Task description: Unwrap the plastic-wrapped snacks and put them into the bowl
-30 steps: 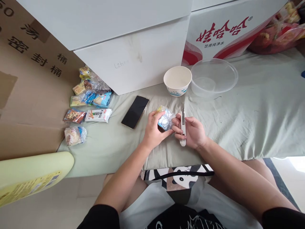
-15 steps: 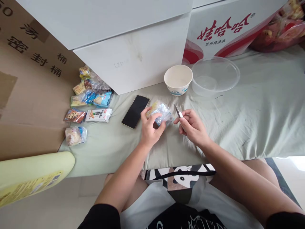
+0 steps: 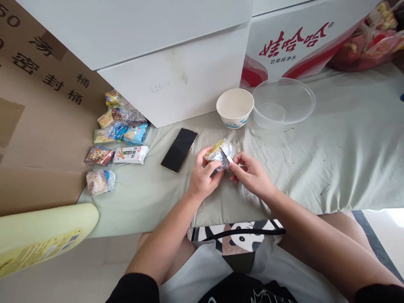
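Note:
My left hand point(image 3: 206, 173) is closed around a snack packet point(image 3: 217, 152) in clear, yellow and blue crinkled wrapping. In my right hand point(image 3: 249, 171) is a small metal knife point(image 3: 226, 155), its narrow dark blade lying over the packet. I cannot tell whether the blade touches or has pierced the wrapping. Left of my hands a black phone point(image 3: 179, 150) lies on the pale green cloth point(image 3: 151, 198). A white paper bowl point(image 3: 235, 107) stands just beyond the packet.
Beside the paper bowl is a clear round plastic tub point(image 3: 284, 103). Several wrapped snacks point(image 3: 131, 155) lie at the left against a brown carton point(image 3: 47, 139). White boxes point(image 3: 189, 75) line the back, and a bag of food point(image 3: 362, 48) sits at the far right.
My right hand has moved left, bringing the knife from beside the packet to over it. My left hand has shifted slightly right with the packet, now turned to show more yellow.

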Demonstrator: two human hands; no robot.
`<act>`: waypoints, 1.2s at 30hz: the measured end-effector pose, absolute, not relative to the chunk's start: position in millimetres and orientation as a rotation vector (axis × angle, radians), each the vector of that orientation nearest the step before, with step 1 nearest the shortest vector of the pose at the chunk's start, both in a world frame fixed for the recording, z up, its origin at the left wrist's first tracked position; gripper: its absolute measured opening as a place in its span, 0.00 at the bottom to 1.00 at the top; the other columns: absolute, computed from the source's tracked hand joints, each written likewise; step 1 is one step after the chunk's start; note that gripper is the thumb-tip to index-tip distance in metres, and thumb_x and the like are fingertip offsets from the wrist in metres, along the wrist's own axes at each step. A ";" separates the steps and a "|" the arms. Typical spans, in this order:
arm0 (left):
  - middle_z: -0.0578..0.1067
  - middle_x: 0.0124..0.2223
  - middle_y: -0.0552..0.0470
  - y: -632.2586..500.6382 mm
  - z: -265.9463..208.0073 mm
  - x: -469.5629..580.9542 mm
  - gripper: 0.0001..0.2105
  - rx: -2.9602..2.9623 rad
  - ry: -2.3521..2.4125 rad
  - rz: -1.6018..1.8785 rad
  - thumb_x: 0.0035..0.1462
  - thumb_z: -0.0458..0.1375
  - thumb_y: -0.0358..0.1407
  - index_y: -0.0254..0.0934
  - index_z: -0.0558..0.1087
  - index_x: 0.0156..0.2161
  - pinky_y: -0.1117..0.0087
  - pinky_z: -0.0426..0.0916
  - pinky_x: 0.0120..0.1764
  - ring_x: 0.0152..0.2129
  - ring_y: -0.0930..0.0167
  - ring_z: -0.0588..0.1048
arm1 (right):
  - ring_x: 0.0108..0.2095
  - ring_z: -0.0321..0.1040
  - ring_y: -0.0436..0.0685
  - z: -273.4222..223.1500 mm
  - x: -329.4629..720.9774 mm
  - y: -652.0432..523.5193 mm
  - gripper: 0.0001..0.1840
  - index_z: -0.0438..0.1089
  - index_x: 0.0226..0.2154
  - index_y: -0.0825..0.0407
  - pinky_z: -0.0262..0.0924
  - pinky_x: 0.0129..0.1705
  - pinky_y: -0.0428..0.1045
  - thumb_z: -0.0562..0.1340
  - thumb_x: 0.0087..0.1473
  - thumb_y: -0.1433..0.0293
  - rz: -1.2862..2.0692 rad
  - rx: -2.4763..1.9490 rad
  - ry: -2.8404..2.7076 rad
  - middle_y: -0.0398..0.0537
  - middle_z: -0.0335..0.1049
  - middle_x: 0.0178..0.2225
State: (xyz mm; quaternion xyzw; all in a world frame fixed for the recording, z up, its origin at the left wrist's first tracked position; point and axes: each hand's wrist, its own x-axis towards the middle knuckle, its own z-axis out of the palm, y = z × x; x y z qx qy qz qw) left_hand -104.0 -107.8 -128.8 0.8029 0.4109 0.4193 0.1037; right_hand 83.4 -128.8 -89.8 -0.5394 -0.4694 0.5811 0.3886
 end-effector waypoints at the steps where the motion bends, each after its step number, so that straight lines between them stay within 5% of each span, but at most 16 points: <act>1: 0.66 0.62 0.43 -108.1 -128.2 -104.0 0.05 2.366 1.221 1.243 0.62 0.61 0.34 0.43 0.72 0.43 0.58 0.73 0.53 0.53 0.61 0.75 | 0.23 0.69 0.49 -89.5 83.6 -128.8 0.25 0.60 0.32 0.49 0.62 0.26 0.46 0.66 0.54 0.46 1.489 -1.375 -1.193 0.39 0.67 0.25; 9: 0.69 0.57 0.42 -105.5 -124.7 -104.8 0.06 2.213 1.315 1.406 0.61 0.62 0.37 0.41 0.72 0.43 0.56 0.72 0.54 0.56 0.59 0.73 | 0.22 0.69 0.49 -83.2 88.1 -127.6 0.25 0.61 0.32 0.49 0.64 0.24 0.46 0.67 0.52 0.47 1.671 -1.328 -1.170 0.40 0.70 0.25; 15: 0.68 0.56 0.42 -95.0 -128.0 -107.8 0.15 1.728 1.387 1.557 0.62 0.62 0.48 0.40 0.67 0.42 0.68 0.74 0.41 0.48 0.66 0.75 | 0.23 0.69 0.52 -83.5 102.2 -128.8 0.20 0.63 0.30 0.48 0.63 0.26 0.47 0.67 0.54 0.51 1.588 -1.498 -1.392 0.42 0.72 0.24; 19: 0.70 0.50 0.47 -89.3 -125.2 -108.9 0.18 1.494 1.371 1.643 0.60 0.63 0.52 0.42 0.65 0.43 0.71 0.72 0.38 0.38 0.71 0.74 | 0.26 0.69 0.55 -88.9 127.1 -125.5 0.15 0.66 0.31 0.47 0.59 0.28 0.49 0.65 0.55 0.55 1.213 -1.691 -1.555 0.44 0.73 0.26; 23: 0.68 0.53 0.45 -93.1 -124.9 -108.6 0.16 1.567 1.309 1.546 0.60 0.63 0.50 0.42 0.66 0.42 0.68 0.73 0.39 0.42 0.69 0.74 | 0.30 0.69 0.60 -99.3 151.0 -117.2 0.09 0.69 0.34 0.47 0.58 0.32 0.53 0.64 0.56 0.59 0.605 -1.936 -1.681 0.50 0.76 0.34; 27: 0.64 0.59 0.42 -102.9 -127.0 -105.1 0.17 1.672 1.189 1.321 0.58 0.65 0.50 0.42 0.67 0.44 0.66 0.75 0.39 0.46 0.66 0.76 | 0.47 0.72 0.70 -105.2 153.3 -113.5 0.06 0.72 0.38 0.48 0.64 0.49 0.63 0.60 0.57 0.66 0.293 -1.796 -1.765 0.58 0.77 0.46; 32: 0.58 0.64 0.43 -111.7 -129.9 -96.6 0.26 1.534 0.989 1.158 0.55 0.66 0.54 0.47 0.60 0.50 0.66 0.79 0.38 0.40 0.70 0.78 | 0.59 0.68 0.68 -101.0 131.2 -123.5 0.26 0.65 0.57 0.48 0.67 0.56 0.62 0.65 0.57 0.61 0.577 -1.300 -1.837 0.59 0.69 0.59; 36: 0.64 0.59 0.45 -109.4 -130.0 -97.8 0.31 1.594 1.128 1.216 0.55 0.67 0.49 0.49 0.56 0.57 0.70 0.77 0.35 0.40 0.70 0.79 | 0.55 0.72 0.64 -103.3 119.1 -129.8 0.15 0.70 0.50 0.46 0.68 0.55 0.60 0.62 0.60 0.66 0.629 -1.195 -1.908 0.55 0.72 0.53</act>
